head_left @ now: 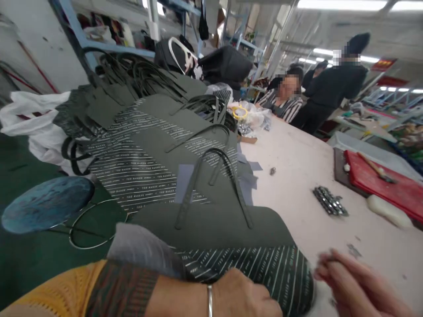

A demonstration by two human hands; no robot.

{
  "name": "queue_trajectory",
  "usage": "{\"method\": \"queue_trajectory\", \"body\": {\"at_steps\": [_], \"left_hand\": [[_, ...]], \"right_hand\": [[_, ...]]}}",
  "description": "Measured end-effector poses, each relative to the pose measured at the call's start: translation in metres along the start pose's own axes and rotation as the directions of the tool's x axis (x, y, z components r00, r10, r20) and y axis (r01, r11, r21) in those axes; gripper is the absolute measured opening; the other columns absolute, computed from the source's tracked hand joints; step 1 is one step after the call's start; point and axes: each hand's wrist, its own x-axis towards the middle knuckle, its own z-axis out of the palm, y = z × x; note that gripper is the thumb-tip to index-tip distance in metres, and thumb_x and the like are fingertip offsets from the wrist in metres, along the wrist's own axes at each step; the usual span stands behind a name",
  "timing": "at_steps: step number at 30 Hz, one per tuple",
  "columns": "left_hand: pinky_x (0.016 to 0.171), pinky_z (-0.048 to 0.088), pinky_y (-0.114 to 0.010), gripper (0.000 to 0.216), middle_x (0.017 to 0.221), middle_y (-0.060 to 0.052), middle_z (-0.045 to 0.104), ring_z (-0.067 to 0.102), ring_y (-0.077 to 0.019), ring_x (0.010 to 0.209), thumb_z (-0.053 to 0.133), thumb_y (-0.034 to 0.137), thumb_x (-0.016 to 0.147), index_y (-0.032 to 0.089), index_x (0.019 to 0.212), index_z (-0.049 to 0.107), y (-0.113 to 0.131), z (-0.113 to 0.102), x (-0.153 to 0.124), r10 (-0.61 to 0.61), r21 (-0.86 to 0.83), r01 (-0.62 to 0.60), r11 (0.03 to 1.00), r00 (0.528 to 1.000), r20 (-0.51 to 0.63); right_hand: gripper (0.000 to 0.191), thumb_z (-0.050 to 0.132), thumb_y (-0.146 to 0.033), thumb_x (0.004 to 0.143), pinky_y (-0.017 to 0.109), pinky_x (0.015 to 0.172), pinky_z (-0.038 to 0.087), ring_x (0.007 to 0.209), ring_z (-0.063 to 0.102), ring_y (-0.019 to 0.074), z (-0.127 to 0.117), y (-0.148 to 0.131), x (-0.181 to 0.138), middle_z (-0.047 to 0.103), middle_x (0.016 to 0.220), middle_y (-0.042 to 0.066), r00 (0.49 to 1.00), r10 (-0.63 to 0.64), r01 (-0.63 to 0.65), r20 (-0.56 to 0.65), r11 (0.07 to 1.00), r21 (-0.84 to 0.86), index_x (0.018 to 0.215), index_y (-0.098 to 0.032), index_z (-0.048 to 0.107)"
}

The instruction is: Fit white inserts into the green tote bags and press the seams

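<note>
Head view: left hand (244,297) rests on tote bag (211,229), grip hidden; right hand (357,286) blurred, unclear. Bag looks limp, light; lift by strap handles (189,193).

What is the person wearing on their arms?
The left arm has a mustard-yellow knitted sleeve ending in a dark striped cuff, and a thin silver bangle sits on the wrist. The right grip is blurry; no sleeve shows.

place: bag workshop | evidence: stacked bag panels (155,145), worktable (297,176), shelving (109,42)
</note>
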Motion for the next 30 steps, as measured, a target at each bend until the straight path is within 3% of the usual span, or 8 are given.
{"method": "queue_trajectory", "body": {"at_steps": [3,5,7,10,12,17,23,30], "left_hand": [[0.026,0.018,-0.026,0.020,0.078,0.001,0.068,0.053,-0.0116,0.048,0.051,0.042,0.092,0.026,0.098,0.061,0.025,0.020,-0.007,0.072,-0.156,-0.061,0.986,0.995,0.066],[0.034,0.031,-0.025,0.017,0.083,0.002,0.068,0.060,-0.0109,0.060,0.053,0.037,0.093,0.025,0.099,0.063,0.030,-0.002,-0.021,0.047,-0.227,-0.039,0.973,0.998,0.031],[0.058,0.047,-0.023,0.016,0.090,0.002,0.069,0.064,-0.0105,0.076,0.052,0.033,0.094,0.022,0.096,0.065,0.020,-0.042,-0.035,-0.101,-0.267,0.088,0.960,0.994,-0.035],[0.083,0.047,-0.024,0.018,0.104,0.001,0.068,0.063,-0.0130,0.094,0.054,0.028,0.094,0.023,0.108,0.064,-0.022,-0.100,-0.052,-0.502,-0.175,0.487,0.856,0.864,-0.049],[0.091,0.045,-0.030,0.026,0.114,-0.002,0.065,0.061,-0.0182,0.103,0.058,0.031,0.091,0.021,0.115,0.061,-0.056,-0.121,-0.058,-0.641,-0.017,0.641,0.767,0.765,-0.060],[0.082,0.045,-0.030,0.037,0.116,-0.004,0.063,0.062,-0.0219,0.099,0.063,0.041,0.087,0.020,0.117,0.059,-0.101,-0.123,-0.055,-0.719,0.237,0.691,0.683,0.694,0.049],[0.069,0.041,-0.025,0.047,0.107,-0.002,0.066,0.063,-0.0193,0.093,0.074,0.044,0.076,0.021,0.112,0.057,-0.108,-0.120,-0.040,-0.706,0.278,0.665,0.693,0.705,0.074],[0.058,0.033,-0.022,0.047,0.085,0.006,0.067,0.062,-0.0126,0.074,0.080,0.041,0.069,0.022,0.107,0.059,-0.116,-0.133,-0.027,-0.692,0.221,0.656,0.722,0.680,0.243]], "right_hand": [[0.046,0.079,-0.051,0.065,0.029,0.063,0.056,0.070,0.066,0.0198,0.052,0.003,-0.044,0.071,0.079,0.005,0.960,0.145,-0.119,0.241,0.986,-0.121,0.096,-0.018,0.069],[0.038,0.071,-0.053,0.073,0.027,0.064,0.054,0.068,0.064,0.0172,0.069,0.012,-0.058,0.069,0.074,0.003,0.917,0.178,-0.121,0.358,0.977,-0.175,0.088,-0.018,0.069],[0.032,0.066,-0.050,0.079,0.026,0.068,0.053,0.071,0.064,0.0163,0.072,0.018,-0.063,0.070,0.077,0.002,0.889,0.169,-0.074,0.425,0.970,-0.231,0.086,-0.020,0.070],[0.027,0.062,-0.046,0.083,0.027,0.073,0.052,0.077,0.065,0.0168,0.063,0.016,-0.061,0.072,0.085,0.002,0.862,0.121,0.049,0.492,0.947,-0.318,0.090,-0.022,0.072],[0.025,0.061,-0.045,0.084,0.027,0.072,0.052,0.074,0.065,0.0162,0.059,0.007,-0.057,0.073,0.083,0.002,0.847,0.082,0.139,0.525,0.920,-0.368,0.092,-0.024,0.072],[0.021,0.060,-0.040,0.085,0.025,0.064,0.050,0.064,0.064,0.0142,0.072,-0.011,-0.050,0.072,0.076,0.000,0.809,0.035,0.231,0.586,0.899,-0.372,0.091,-0.024,0.071],[0.022,0.058,-0.039,0.089,0.024,0.060,0.052,0.064,0.064,0.0133,0.093,0.024,-0.060,0.070,0.074,0.000,0.764,0.127,0.062,0.633,0.961,-0.269,0.093,-0.022,0.071],[0.016,0.063,-0.036,0.088,0.022,0.063,0.054,0.064,0.066,0.0117,0.089,0.036,-0.064,0.072,0.077,-0.001,0.785,0.012,0.164,0.619,0.960,-0.227,0.091,-0.024,0.073]]}}
